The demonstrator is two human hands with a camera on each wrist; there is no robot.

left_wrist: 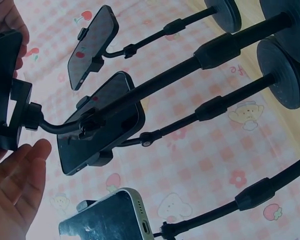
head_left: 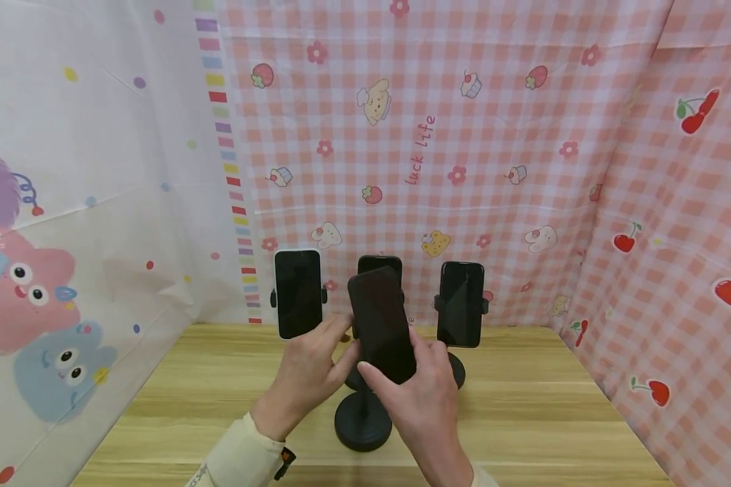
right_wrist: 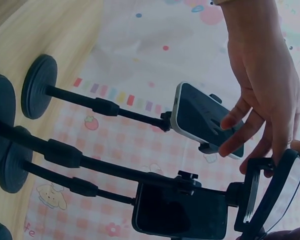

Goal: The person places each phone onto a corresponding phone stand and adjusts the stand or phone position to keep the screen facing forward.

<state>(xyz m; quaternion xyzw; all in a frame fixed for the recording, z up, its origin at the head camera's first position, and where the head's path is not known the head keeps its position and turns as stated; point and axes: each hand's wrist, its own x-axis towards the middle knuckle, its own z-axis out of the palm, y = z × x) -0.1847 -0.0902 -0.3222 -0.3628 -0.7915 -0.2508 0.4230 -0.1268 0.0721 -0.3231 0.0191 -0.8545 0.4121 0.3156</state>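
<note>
My right hand (head_left: 423, 399) grips a dark phone (head_left: 382, 325) at its lower sides, the thumb across its lower left edge. The phone tilts in front of a black phone holder whose clamp (left_wrist: 21, 112) is behind it, with a gap between them on one side. My left hand (head_left: 307, 368) is at the clamp's left end, index finger and thumb at its jaw and the other fingers loosely extended, as the right wrist view shows of the left hand (right_wrist: 270, 75). The holder's round base (head_left: 363, 421) stands on the table below.
Behind stand more holders with phones: a white-edged phone (head_left: 298, 294) at left, a black phone (head_left: 380, 262) partly hidden in the middle, and another black phone (head_left: 461, 304) at right. Patterned cloth (head_left: 432, 81) surrounds the wooden table (head_left: 524, 406) at the back and sides.
</note>
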